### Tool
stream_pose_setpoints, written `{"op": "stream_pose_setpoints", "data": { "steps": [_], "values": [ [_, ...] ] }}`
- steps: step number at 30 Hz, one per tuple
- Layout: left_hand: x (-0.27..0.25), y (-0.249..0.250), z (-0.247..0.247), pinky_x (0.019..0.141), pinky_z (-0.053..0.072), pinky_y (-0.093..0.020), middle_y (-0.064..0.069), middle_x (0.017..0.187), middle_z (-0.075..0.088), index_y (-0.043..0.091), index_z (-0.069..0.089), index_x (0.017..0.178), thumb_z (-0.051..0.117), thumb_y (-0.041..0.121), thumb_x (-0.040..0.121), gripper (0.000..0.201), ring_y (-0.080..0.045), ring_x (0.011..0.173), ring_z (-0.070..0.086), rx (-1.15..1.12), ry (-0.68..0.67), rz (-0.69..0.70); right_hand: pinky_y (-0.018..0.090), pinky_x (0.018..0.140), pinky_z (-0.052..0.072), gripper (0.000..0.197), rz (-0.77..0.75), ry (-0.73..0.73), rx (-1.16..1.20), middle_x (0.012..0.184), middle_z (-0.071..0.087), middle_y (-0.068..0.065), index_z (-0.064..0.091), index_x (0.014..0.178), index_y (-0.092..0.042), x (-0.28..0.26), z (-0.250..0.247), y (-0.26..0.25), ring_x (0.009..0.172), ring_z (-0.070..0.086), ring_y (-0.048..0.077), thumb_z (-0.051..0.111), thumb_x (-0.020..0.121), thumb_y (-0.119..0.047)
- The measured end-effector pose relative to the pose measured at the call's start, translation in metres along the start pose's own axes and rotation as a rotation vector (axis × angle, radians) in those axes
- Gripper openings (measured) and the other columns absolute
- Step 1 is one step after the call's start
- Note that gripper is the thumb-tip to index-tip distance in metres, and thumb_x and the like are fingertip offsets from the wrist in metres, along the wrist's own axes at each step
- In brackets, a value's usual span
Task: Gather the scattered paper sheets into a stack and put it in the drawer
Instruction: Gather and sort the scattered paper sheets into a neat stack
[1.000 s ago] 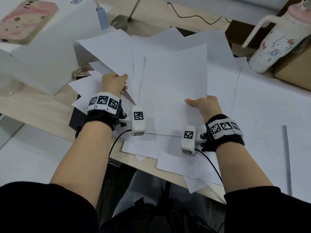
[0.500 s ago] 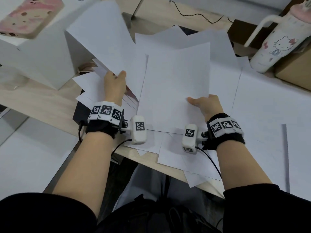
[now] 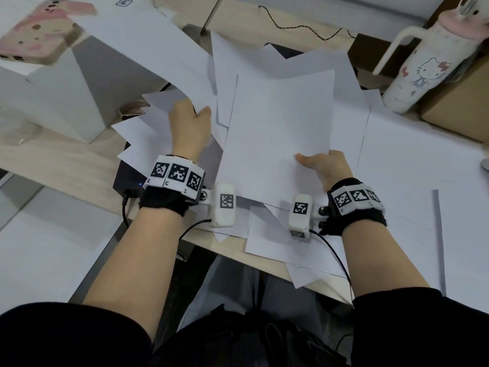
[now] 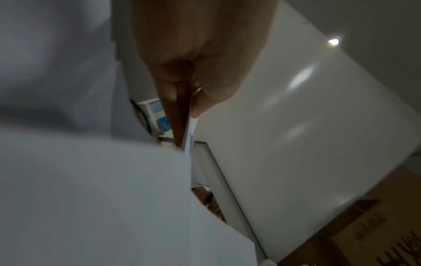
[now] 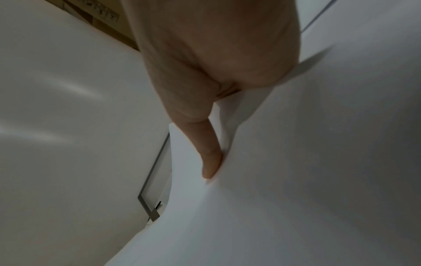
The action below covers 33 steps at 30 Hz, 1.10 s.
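Several white paper sheets (image 3: 288, 62) lie fanned out across the wooden desk (image 3: 63, 165). My left hand (image 3: 189, 124) pinches the near corner of one sheet (image 3: 148, 46) and holds it lifted, tilted up to the far left; in the left wrist view the thumb and fingers (image 4: 196, 93) squeeze its edge. My right hand (image 3: 321, 165) grips the near right edge of another sheet (image 3: 277, 133) lying on top of the pile, thumb on top; the right wrist view shows a finger (image 5: 210, 153) pressed against that paper. No drawer is seen.
A white box (image 3: 63, 86) with a pink phone (image 3: 34, 41) on it stands at the far left. A white tumbler with a cartoon cat (image 3: 420, 67) and a cardboard box (image 3: 460, 99) stand at the far right. A black device (image 3: 127, 178) lies under the sheets by my left wrist.
My left hand has lifted its sheet off the pile and swung it up toward the far left. My right hand has stayed on the top sheet's edge.
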State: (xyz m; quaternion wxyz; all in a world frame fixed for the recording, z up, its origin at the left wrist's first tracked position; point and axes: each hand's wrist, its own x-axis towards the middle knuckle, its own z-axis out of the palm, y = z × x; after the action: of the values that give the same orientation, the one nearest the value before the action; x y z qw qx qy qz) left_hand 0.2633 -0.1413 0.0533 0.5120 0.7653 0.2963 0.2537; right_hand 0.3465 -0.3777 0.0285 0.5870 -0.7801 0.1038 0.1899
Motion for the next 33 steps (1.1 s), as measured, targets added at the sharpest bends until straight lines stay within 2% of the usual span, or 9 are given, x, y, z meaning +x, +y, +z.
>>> {"op": "stream_pose_setpoints", "data": {
  "steps": [5,8,12,15,19,21,25,28,33],
  "values": [
    [-0.005,0.027,-0.019,0.058,0.026,-0.028,-0.006,0.061,0.033,0.002,0.037,0.061,0.048,0.014,0.086,0.029,-0.014,0.062,0.029,0.010,0.138,0.217,0.031,0.085,0.033,0.058,-0.013,0.013,0.020,0.111,0.054,0.006,0.046,0.126,0.000,-0.005,-0.013,0.008,0.102,0.046,0.021,0.077,0.078,-0.015],
    [-0.014,0.051,-0.029,0.055,0.025,-0.025,0.007,0.057,0.027,0.021,0.026,0.060,0.049,0.018,0.089,0.037,-0.014,0.058,0.029,-0.015,0.192,0.292,0.032,0.091,0.038,0.065,-0.021,0.005,0.027,0.123,0.055,0.008,0.045,0.130,0.000,-0.014,-0.018,0.010,0.111,0.050,0.024,0.078,0.078,-0.019],
    [-0.025,0.071,-0.042,0.057,0.031,-0.018,0.019,0.056,0.035,0.023,0.032,0.061,0.054,0.014,0.090,0.038,0.004,0.048,0.036,-0.171,0.223,0.300,0.016,0.076,0.047,0.018,-0.086,-0.047,0.134,0.088,0.062,0.002,0.060,0.096,-0.004,-0.036,-0.026,0.011,0.080,0.059,0.014,0.071,0.084,-0.014],
    [-0.034,0.080,-0.050,0.055,0.031,-0.017,0.019,0.047,0.037,0.019,0.035,0.060,0.055,0.015,0.090,0.036,0.004,0.049,0.032,-0.245,0.202,0.279,0.029,0.091,0.047,0.017,-0.149,-0.097,0.233,0.093,0.067,0.005,0.064,0.100,-0.002,-0.047,-0.031,0.014,0.090,0.063,0.021,0.068,0.085,-0.010],
    [-0.051,0.093,-0.062,0.065,0.038,-0.028,-0.005,0.075,0.044,0.014,0.048,0.076,0.056,0.025,0.084,0.016,-0.013,0.070,0.041,-0.366,0.129,0.304,0.038,0.097,0.043,0.002,-0.189,-0.200,0.287,0.090,0.068,0.005,0.064,0.087,-0.008,-0.061,-0.029,0.010,0.087,0.063,0.022,0.065,0.086,-0.007],
    [-0.059,0.096,-0.067,0.069,0.045,-0.033,-0.007,0.082,0.054,0.009,0.054,0.084,0.058,0.026,0.083,0.018,-0.018,0.075,0.052,-0.449,0.057,0.279,0.039,0.093,0.046,0.012,-0.199,-0.280,0.327,0.091,0.069,0.007,0.065,0.094,-0.003,-0.067,-0.027,0.007,0.087,0.065,0.023,0.067,0.083,-0.008],
    [-0.077,0.104,-0.072,0.072,0.047,-0.026,0.005,0.075,0.065,0.016,0.055,0.079,0.058,0.017,0.090,0.011,-0.012,0.075,0.062,-0.563,-0.100,0.191,0.038,0.088,0.053,0.078,-0.160,-0.373,0.428,0.110,0.067,0.016,0.054,0.120,0.005,-0.075,-0.026,0.004,0.098,0.067,0.029,0.088,0.056,-0.024],
    [-0.088,0.105,-0.074,0.062,0.050,-0.017,0.012,0.070,0.070,0.012,0.058,0.088,0.054,0.010,0.096,0.010,-0.004,0.071,0.067,-0.617,-0.191,0.123,0.036,0.091,0.051,0.029,-0.226,-0.446,0.410,0.095,0.072,0.007,0.063,0.105,-0.001,-0.078,-0.026,0.000,0.088,0.069,0.022,0.068,0.078,-0.009],
    [-0.101,0.104,-0.076,0.077,0.055,-0.028,0.000,0.089,0.073,0.001,0.062,0.107,0.051,0.008,0.097,0.016,-0.015,0.088,0.069,-0.648,-0.289,0.095,0.032,0.090,0.049,0.018,-0.350,-0.497,0.382,0.092,0.069,0.004,0.067,0.095,-0.007,-0.085,-0.023,-0.003,0.091,0.065,0.021,0.060,0.079,-0.012]
  ]
}}
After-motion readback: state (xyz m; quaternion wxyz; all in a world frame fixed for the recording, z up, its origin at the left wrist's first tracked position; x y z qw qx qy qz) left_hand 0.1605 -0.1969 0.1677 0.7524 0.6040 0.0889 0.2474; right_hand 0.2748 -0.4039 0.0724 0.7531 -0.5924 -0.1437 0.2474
